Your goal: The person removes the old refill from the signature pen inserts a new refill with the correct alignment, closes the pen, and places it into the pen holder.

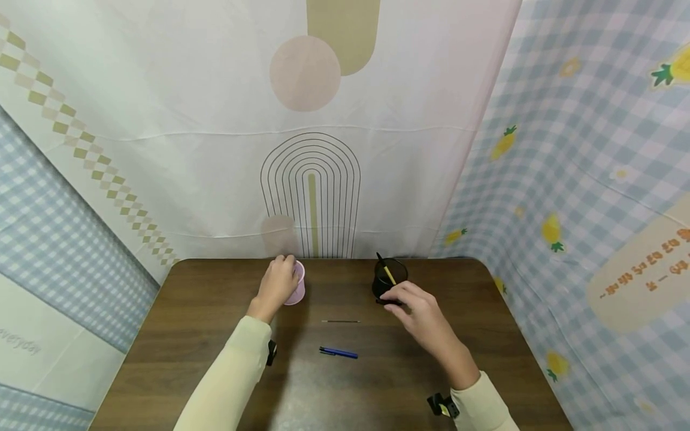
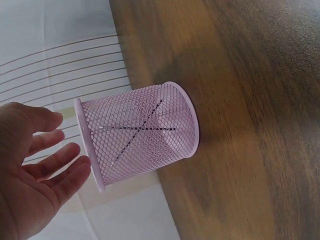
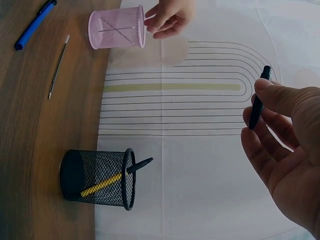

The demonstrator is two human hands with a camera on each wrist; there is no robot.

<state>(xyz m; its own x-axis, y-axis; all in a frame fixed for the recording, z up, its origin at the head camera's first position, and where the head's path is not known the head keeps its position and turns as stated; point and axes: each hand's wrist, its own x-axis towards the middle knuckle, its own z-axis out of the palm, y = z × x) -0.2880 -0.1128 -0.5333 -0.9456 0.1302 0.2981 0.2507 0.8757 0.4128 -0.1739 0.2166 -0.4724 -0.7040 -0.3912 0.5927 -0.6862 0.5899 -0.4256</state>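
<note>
My left hand [image 1: 276,282] is at the rim of a pink mesh pen holder [image 2: 140,135], its fingers loosely bent with nothing between them. Whether a fingertip touches the rim, I cannot tell. Two thin pen refills [image 2: 145,129] cross inside that holder. My right hand [image 1: 423,314] pinches a short black tapered pen piece [image 3: 259,102] between thumb and fingers. In the head view this hand is by the black mesh pen holder [image 3: 100,179]. A yellow pen with a dark pointed end [image 3: 107,183] leans inside the black holder.
On the brown table [image 1: 215,335] between the arms lie a thin pen refill [image 1: 341,321] and, nearer to me, a blue pen [image 1: 338,352]. A patterned cloth [image 1: 215,179] hangs along the table's back edge, and checked cloth [image 1: 582,179] hangs at the right.
</note>
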